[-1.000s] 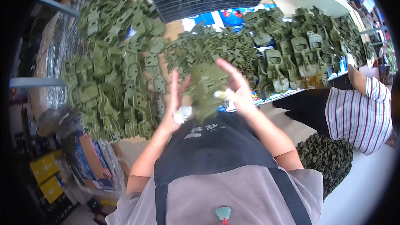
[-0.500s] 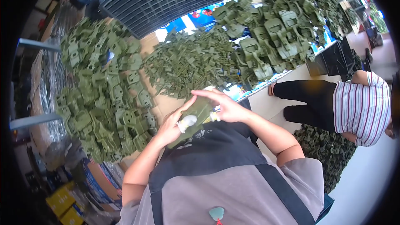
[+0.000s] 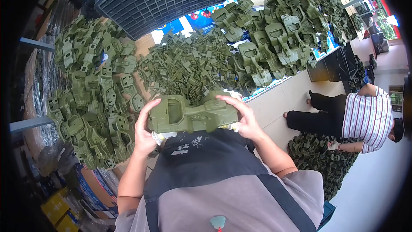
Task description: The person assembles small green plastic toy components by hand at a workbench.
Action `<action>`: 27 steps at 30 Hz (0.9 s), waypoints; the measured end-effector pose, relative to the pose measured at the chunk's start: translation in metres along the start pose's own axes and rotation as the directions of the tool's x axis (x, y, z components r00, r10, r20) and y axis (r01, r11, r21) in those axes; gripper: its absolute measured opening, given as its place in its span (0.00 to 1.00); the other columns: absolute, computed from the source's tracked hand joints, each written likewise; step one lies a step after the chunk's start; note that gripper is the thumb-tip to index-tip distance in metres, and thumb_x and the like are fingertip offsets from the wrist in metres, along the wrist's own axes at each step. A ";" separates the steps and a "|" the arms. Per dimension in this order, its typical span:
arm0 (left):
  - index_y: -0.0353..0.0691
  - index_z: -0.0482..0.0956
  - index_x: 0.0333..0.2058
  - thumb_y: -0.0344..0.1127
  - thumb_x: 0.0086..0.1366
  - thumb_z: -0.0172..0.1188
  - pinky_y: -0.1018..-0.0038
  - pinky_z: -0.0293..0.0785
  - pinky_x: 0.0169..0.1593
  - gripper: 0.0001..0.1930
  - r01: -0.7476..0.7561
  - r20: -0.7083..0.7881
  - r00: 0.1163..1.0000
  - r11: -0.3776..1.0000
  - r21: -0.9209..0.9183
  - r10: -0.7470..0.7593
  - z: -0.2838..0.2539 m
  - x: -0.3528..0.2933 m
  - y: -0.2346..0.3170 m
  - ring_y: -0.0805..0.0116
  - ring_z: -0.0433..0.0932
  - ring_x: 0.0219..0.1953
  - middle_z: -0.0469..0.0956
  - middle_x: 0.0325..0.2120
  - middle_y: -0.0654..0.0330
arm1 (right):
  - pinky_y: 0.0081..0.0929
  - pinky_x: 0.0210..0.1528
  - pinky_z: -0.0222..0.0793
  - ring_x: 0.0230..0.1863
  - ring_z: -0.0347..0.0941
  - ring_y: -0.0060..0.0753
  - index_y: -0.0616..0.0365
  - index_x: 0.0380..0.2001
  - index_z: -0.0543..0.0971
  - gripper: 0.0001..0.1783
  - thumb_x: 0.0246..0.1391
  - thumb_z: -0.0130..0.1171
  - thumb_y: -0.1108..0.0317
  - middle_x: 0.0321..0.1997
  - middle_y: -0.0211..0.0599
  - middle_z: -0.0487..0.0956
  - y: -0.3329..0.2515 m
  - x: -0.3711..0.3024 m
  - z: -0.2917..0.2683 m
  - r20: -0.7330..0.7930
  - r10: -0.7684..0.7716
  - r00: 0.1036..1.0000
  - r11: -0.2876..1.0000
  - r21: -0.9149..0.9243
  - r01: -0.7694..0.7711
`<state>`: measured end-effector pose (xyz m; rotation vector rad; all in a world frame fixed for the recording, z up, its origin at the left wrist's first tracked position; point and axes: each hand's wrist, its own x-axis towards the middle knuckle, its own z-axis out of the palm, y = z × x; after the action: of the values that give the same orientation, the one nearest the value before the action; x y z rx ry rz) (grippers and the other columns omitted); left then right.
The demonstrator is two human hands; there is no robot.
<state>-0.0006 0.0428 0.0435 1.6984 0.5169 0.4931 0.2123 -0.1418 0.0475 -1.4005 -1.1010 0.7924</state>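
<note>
Level in front of my apron, an olive-green plastic toy vehicle body [image 3: 195, 114] is held lengthwise between both hands. A square opening shows in its left part, and its middle is narrower. My left hand [image 3: 147, 124] grips the left end, fingers on the far edge and the white-wrapped thumb on the near side. At the other end my right hand [image 3: 244, 119] holds it the same way, its thumb also wrapped in white. Just beyond lies a heap of small green plastic parts [image 3: 184, 62]. The undersides of the body and the palms are hidden.
Similar green bodies are piled at left [image 3: 92, 111] and far right [image 3: 274, 38]. A black plastic crate [image 3: 167, 4] stands at the back. To the right, a person in a striped shirt [image 3: 367, 116] bends by a floor heap of dark green parts [image 3: 319, 163].
The toy vehicle body has turned from tilted and partly covered to level, its opening showing. My hands have moved apart to its two ends. The other person now reaches down to the floor heap.
</note>
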 end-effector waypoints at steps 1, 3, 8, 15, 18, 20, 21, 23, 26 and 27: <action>0.36 0.57 0.56 0.31 0.38 0.70 0.70 0.66 0.52 0.45 -0.009 0.003 1.000 1.000 -0.019 0.009 0.000 0.002 0.002 0.65 0.69 0.49 0.66 0.49 0.56 | 0.33 0.58 0.54 0.55 0.61 0.38 0.58 0.52 0.66 0.34 0.39 0.63 0.62 0.54 0.40 0.68 -0.001 0.001 0.001 -0.025 0.033 0.999 0.998 0.057 -0.032; 0.35 0.55 0.57 0.33 0.38 0.70 0.68 0.62 0.56 0.46 0.055 0.025 0.998 0.994 -0.092 -0.053 0.001 0.014 0.018 0.63 0.65 0.54 0.62 0.53 0.52 | 0.33 0.58 0.54 0.56 0.62 0.39 0.57 0.51 0.68 0.32 0.39 0.63 0.62 0.53 0.39 0.68 -0.008 0.009 -0.004 -0.057 0.006 0.998 0.999 -0.051 -0.009; 0.50 0.38 0.62 0.33 0.46 0.65 0.56 0.56 0.57 0.51 0.093 -0.390 0.919 0.993 0.077 -0.056 -0.028 0.021 0.007 0.52 0.56 0.58 0.52 0.58 0.46 | 0.35 0.57 0.54 0.55 0.61 0.41 0.58 0.49 0.69 0.27 0.41 0.57 0.69 0.52 0.42 0.69 0.019 0.079 -0.087 -0.401 -0.494 0.771 0.650 -0.759 0.022; 0.46 0.63 0.55 0.29 0.54 0.57 0.67 0.60 0.55 0.28 0.159 -0.742 0.670 0.978 0.133 -0.008 -0.093 -0.033 -0.019 0.64 0.65 0.53 0.69 0.48 0.56 | 0.41 0.40 0.65 0.41 0.67 0.52 0.36 0.55 0.63 0.34 0.41 0.53 0.70 0.43 0.49 0.71 0.131 0.160 -0.282 -0.555 -0.371 0.745 0.040 -0.811 -0.584; 0.44 0.66 0.52 0.27 0.52 0.57 0.70 0.63 0.52 0.26 0.364 -0.788 0.600 0.830 0.423 0.139 -0.104 -0.072 -0.026 0.61 0.69 0.48 0.71 0.44 0.55 | 0.47 0.50 0.59 0.54 0.58 0.51 0.24 0.59 0.53 0.39 0.43 0.53 0.64 0.47 0.48 0.69 0.152 0.184 -0.264 -0.499 -0.262 0.826 -0.243 -0.795 -0.556; 0.45 0.64 0.53 0.34 0.49 0.62 0.67 0.63 0.52 0.31 0.459 -0.696 0.717 0.727 0.511 0.036 -0.101 -0.079 -0.023 0.56 0.68 0.47 0.70 0.45 0.54 | 0.55 0.51 0.55 0.56 0.57 0.52 0.18 0.60 0.46 0.43 0.44 0.55 0.60 0.50 0.48 0.67 0.157 0.189 -0.264 -0.543 -0.061 0.838 -0.191 -0.817 -0.544; 0.47 0.61 0.55 0.37 0.47 0.64 0.66 0.63 0.51 0.35 0.541 -0.665 0.742 0.661 0.520 -0.083 -0.092 -0.079 -0.021 0.54 0.68 0.47 0.68 0.46 0.51 | 0.56 0.51 0.55 0.56 0.57 0.53 0.17 0.59 0.45 0.43 0.44 0.55 0.59 0.51 0.49 0.67 0.152 0.192 -0.261 -0.542 -0.012 0.840 -0.189 -0.824 -0.535; 0.50 0.54 0.58 0.39 0.43 0.66 0.64 0.65 0.49 0.43 0.655 -0.622 0.743 0.463 0.597 -0.249 -0.074 -0.073 -0.027 0.49 0.69 0.45 0.66 0.47 0.45 | 0.60 0.49 0.54 0.54 0.59 0.55 0.14 0.59 0.43 0.44 0.45 0.57 0.57 0.52 0.54 0.65 0.150 0.190 -0.261 -0.498 -0.032 0.867 -0.114 -0.860 -0.498; 0.54 0.51 0.60 0.31 0.40 0.64 0.63 0.69 0.44 0.46 0.730 -0.643 0.684 0.325 0.602 -0.344 -0.065 -0.068 -0.064 0.47 0.71 0.41 0.64 0.47 0.43 | 0.49 0.52 0.57 0.54 0.60 0.56 0.24 0.60 0.50 0.41 0.45 0.58 0.62 0.52 0.56 0.65 0.131 0.185 -0.254 -0.432 -0.020 0.902 -0.036 -0.901 -0.433; 0.54 0.52 0.59 0.31 0.40 0.65 0.63 0.69 0.46 0.46 0.739 -0.654 0.669 0.402 0.540 -0.353 -0.068 -0.066 -0.065 0.49 0.70 0.44 0.64 0.47 0.46 | 0.45 0.53 0.57 0.54 0.61 0.55 0.29 0.60 0.53 0.39 0.46 0.57 0.65 0.52 0.56 0.65 0.119 0.179 -0.238 -0.264 -0.141 0.954 0.131 -0.960 -0.247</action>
<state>-0.0978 0.0690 -0.0111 2.0412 1.8403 0.1017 0.5143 -0.0509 -0.0125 -2.6156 -1.3830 -0.3796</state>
